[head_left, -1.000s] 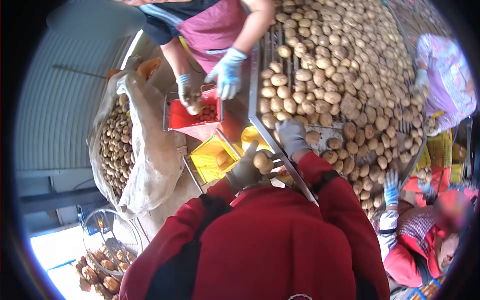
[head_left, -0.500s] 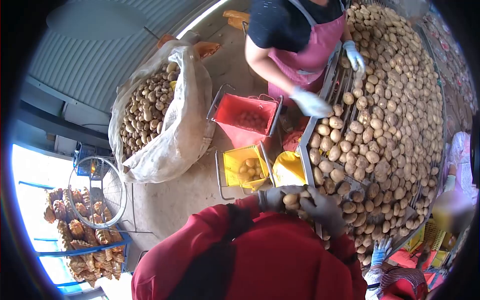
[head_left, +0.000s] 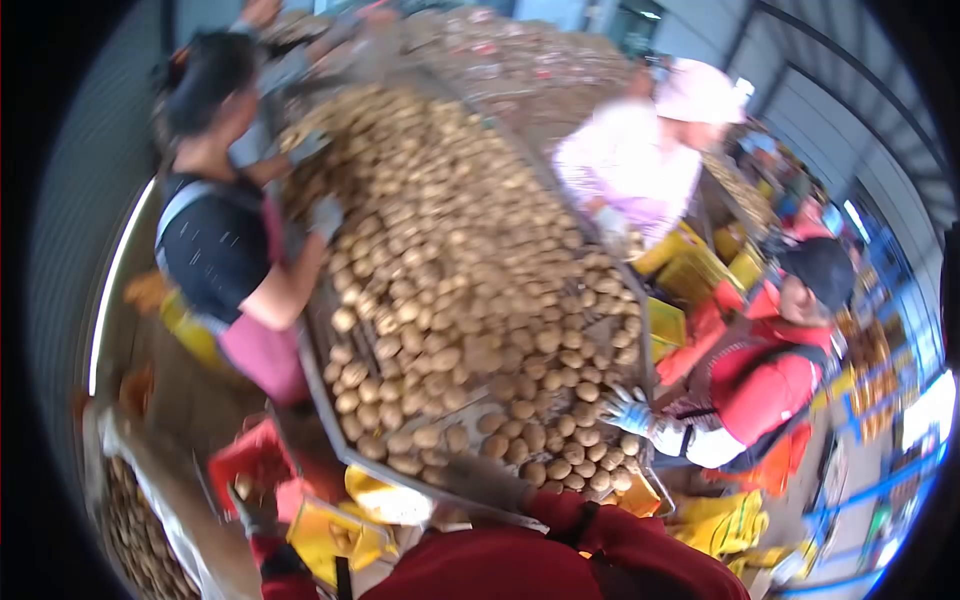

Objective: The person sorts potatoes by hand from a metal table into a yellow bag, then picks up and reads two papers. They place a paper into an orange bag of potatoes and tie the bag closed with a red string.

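Note:
My left hand, in a dark glove, reaches out to the left beside the red bin, its fingers closed on a potato. Just below it stands the yellow bin with a few potatoes inside. My right hand, also dark-gloved, is low over the near edge of the sorting table, close to the spread potatoes. Motion blur smears its fingers, so I cannot make out their shape or anything in them.
A co-worker in a pink apron works at the table's left side. Across it stands a person in a pink hat; at the right, one in a red vest has a gloved hand on the potatoes. A white sack of potatoes stands lower left.
The view has swung right toward the table. My hands, together around potatoes before, are now apart: the left is out by the red bin, the right at the table edge.

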Motion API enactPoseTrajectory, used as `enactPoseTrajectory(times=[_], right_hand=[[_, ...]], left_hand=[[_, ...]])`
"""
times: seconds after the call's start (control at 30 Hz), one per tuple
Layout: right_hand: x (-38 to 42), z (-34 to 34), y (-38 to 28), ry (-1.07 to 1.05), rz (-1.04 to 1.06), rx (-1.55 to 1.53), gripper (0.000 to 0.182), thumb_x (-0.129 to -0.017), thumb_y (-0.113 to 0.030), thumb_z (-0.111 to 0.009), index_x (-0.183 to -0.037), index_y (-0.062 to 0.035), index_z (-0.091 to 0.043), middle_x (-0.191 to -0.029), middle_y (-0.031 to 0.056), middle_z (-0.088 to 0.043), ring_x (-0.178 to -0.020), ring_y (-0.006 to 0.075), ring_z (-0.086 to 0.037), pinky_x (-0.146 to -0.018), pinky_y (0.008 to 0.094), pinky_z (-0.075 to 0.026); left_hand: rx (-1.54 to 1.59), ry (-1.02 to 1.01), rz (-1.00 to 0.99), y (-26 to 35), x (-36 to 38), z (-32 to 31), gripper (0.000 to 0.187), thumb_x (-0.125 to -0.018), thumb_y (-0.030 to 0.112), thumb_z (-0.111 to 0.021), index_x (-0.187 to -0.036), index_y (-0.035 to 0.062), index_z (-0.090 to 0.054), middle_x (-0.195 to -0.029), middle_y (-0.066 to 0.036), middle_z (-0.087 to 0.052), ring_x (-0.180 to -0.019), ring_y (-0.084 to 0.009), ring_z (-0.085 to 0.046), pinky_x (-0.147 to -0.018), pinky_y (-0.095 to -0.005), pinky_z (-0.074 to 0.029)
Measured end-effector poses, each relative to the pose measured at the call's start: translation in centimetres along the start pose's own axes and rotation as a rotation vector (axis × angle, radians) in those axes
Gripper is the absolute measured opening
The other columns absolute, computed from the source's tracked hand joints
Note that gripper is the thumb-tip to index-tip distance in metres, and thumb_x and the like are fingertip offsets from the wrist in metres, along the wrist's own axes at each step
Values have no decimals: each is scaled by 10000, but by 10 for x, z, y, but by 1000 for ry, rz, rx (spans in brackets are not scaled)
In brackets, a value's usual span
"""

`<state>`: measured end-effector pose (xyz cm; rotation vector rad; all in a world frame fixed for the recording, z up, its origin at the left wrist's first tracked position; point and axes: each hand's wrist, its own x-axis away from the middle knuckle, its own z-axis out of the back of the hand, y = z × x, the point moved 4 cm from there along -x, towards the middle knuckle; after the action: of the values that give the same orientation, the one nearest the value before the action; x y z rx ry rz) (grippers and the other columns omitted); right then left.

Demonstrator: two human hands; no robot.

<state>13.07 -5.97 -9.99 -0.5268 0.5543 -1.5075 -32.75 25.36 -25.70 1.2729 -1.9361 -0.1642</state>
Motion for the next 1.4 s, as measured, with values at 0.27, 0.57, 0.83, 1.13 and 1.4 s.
enactPoseTrajectory(times=[0.27,0.57,0.83,1.13,1.4], right_hand=[[47,42,42,17,-684,-92,422,-961,-277,-588,-1362,-155,-535,-1111,186,-690,-880,404,-702,-778,497,-562],[140,62,95,535,-668,115,490,-831,-232,-697,-1289,-94,-593,-1284,171,-615,-1260,416,-540,-1001,489,-477],[176,-17,140,379,-786,461,593,-934,-322,-587,-1508,-199,-503,-1519,53,-498,-1491,369,-333,-1204,581,-223],[177,-11,149,426,-792,358,506,-921,-336,-617,-1411,-210,-619,-1464,51,-555,-1487,376,-337,-1220,567,-218],[182,-17,157,435,-797,350,443,-932,-300,-625,-1366,-215,-646,-1482,45,-540,-1512,384,-304,-1227,578,-223]], left_hand=[[-1144,-51,-502,-87,-20,-64,260,-1024,165,-526,-1216,-2,-579,-993,-109,-624,-976,-243,-637,-882,-409,-527],[-1688,-796,-921,-277,78,-344,467,-974,247,-611,-1374,10,-567,-1331,-244,-599,-1243,-405,-576,-1056,-478,-465],[-2088,-772,-804,-402,49,-426,801,-924,514,-585,-1583,129,-342,-1594,-233,-373,-1452,-481,-359,-1121,-606,-369],[-1899,-1476,-947,-413,142,-372,591,-875,396,-684,-1425,210,-570,-1484,-172,-470,-1329,-426,-476,-1012,-573,-448],[-1607,-1674,-961,-426,147,-401,404,-909,322,-652,-1278,159,-649,-1306,-137,-615,-1228,-366,-578,-1027,-544,-453]])
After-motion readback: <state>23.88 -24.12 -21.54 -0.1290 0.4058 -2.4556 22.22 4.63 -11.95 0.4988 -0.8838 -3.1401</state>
